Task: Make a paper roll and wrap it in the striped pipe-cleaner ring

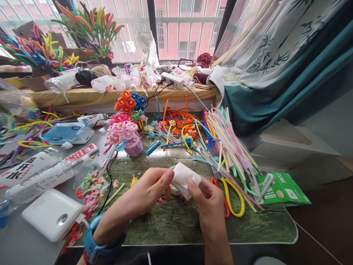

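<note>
A folded white tissue (184,179), perhaps a wipe, is pinched between both of my hands above the green table mat (171,228). My left hand (157,182) grips its left edge with thumb and fingers. On its lower right side, my right hand (205,197) presses with the thumb on top. Bits of coloured pipe cleaner show partly below the tissue, mostly hidden by my fingers. Just right of my right hand lie scissors (234,200) with red and yellow handles. Behind my left forearm a small yellow object (134,181) is partly covered.
Pastel pipe cleaners (231,143) are piled at right by a green packet (286,187). Pipe-cleaner flowers in a pot (134,145) stand behind my hands, near a teal lighter-like object (153,148). At left are a white power bank (53,215), bottles (41,180) and a blue wipes pack (67,133).
</note>
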### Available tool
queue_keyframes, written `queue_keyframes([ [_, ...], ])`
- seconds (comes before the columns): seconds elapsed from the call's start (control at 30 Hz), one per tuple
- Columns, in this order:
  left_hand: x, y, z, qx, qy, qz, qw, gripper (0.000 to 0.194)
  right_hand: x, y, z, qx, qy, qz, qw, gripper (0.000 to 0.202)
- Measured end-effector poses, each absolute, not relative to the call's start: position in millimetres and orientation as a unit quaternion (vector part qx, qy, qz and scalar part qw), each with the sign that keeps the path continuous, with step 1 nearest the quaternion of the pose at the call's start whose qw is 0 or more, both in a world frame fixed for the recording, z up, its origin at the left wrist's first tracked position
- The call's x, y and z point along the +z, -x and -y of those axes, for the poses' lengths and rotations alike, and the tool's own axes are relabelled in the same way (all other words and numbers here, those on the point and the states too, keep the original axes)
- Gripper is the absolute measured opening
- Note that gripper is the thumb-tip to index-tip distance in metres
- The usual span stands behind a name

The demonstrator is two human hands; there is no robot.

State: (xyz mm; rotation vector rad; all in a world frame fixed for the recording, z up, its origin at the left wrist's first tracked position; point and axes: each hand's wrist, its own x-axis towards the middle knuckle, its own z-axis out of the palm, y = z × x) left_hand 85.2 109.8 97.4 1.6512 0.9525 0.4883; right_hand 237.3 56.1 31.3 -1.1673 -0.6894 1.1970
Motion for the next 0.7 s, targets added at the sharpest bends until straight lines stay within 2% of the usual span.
queue_keyframes([
  [0.23, 98.1, -88.2, -106.0, 0.188, -0.666, -0.393, 0.605, 0.067, 39.9, -234.1, -51.9, 0.532, 0.506, 0.252, 0.63, 0.038],
  [0.5, 90.0, -103.6, -96.2, 0.252, -0.678, -0.495, 0.482, 0.043, 47.6, -228.2, -48.2, 0.521, 0.509, 0.267, 0.63, 0.037],
  [0.57, 86.8, -105.0, -95.2, 0.26, -0.673, -0.48, 0.499, 0.039, 46.8, -227.9, -47.4, 0.524, 0.509, 0.26, 0.631, 0.038],
  [0.7, 87.7, -102.2, -95.0, 0.275, -0.629, -0.413, 0.598, 0.035, 43.2, -228.2, -46.8, 0.536, 0.499, 0.236, 0.638, 0.041],
])
